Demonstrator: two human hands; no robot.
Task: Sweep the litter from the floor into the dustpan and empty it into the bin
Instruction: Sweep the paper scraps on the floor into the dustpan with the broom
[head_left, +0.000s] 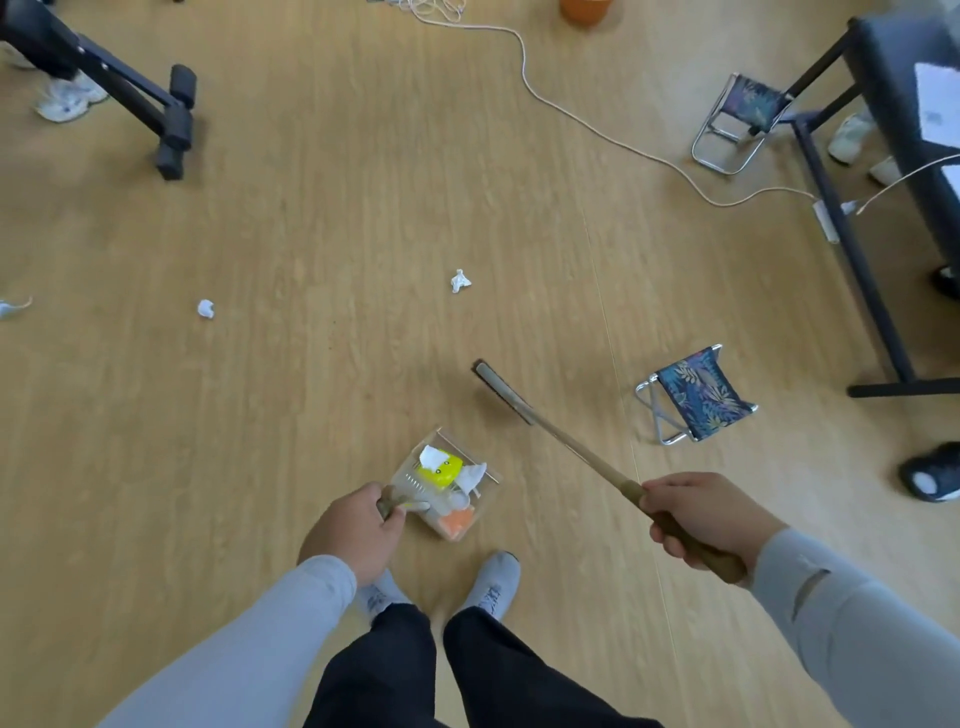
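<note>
My left hand (358, 530) grips the handle of a clear dustpan (483, 506) just in front of my feet. Inside it lie white paper, a yellow piece and an orange piece. My right hand (696, 514) holds the wooden handle of a broom (566, 441); its grey head (501, 392) hovers beyond the dustpan. One crumpled white paper (460, 281) lies on the floor ahead, another crumpled paper (206, 308) further left, and a third scrap (13, 307) at the left edge. No bin is clearly in view.
A folding stool (696, 397) stands right of the broom head, another stool (743, 122) farther back. A white cable (587, 124) crosses the floor. A black table frame (852, 249) and someone's shoes are at right, black equipment legs (171, 119) at top left, an orange container (584, 9) at top.
</note>
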